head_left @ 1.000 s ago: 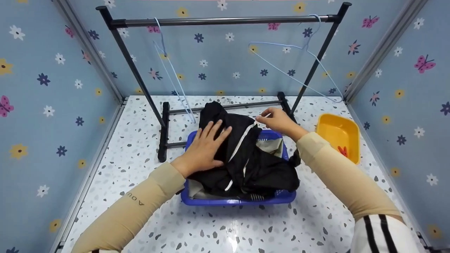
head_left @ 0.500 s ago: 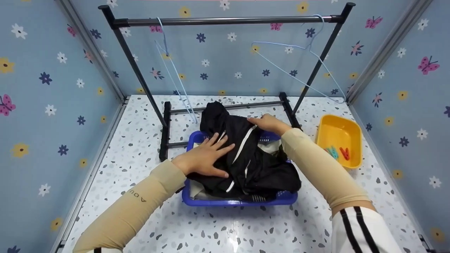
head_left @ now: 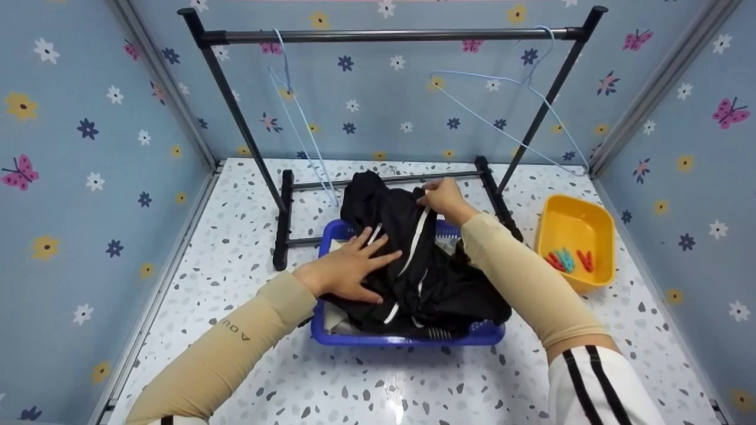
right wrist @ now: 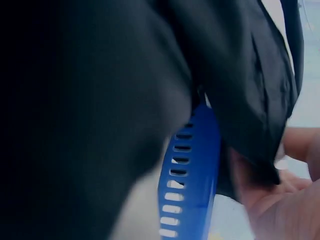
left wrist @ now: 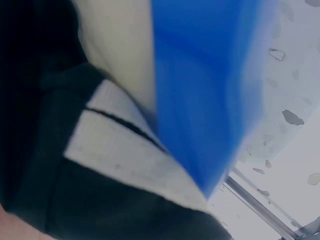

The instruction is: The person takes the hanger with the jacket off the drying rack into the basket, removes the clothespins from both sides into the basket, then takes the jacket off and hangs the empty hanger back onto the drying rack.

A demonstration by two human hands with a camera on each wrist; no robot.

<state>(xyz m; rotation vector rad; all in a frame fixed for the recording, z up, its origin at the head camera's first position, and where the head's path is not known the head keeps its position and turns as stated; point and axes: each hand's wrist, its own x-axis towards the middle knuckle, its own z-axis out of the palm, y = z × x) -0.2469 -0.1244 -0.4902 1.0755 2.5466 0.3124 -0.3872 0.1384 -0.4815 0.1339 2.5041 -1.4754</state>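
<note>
A black garment with white stripes (head_left: 455,289) lies bunched in a blue plastic basket (head_left: 407,340), spilling over its far rim. Spread fingers of my left hand (head_left: 348,268) rest on the garment's left part. At its far right, my right hand (head_left: 446,198) pinches an edge of the cloth; the right wrist view shows thumb and fingers of that hand (right wrist: 285,210) at the cloth, beside the slotted basket wall (right wrist: 192,195). The left wrist view has a white band on the dark garment (left wrist: 120,195) against the basket (left wrist: 195,90). Pale cloth (head_left: 336,321) shows underneath.
Behind the basket stands a black clothes rack (head_left: 384,36). Two light-blue hangers, one at left (head_left: 304,130) and one at right (head_left: 493,121), hang from its bar. A yellow tub (head_left: 567,221) holds red and teal clothespins (head_left: 566,260). Patterned walls enclose the speckled floor.
My right hand has shifted left along the garment's far edge and now pinches it there. My left hand has slid slightly toward me. More clothespins in the tub have come into sight.
</note>
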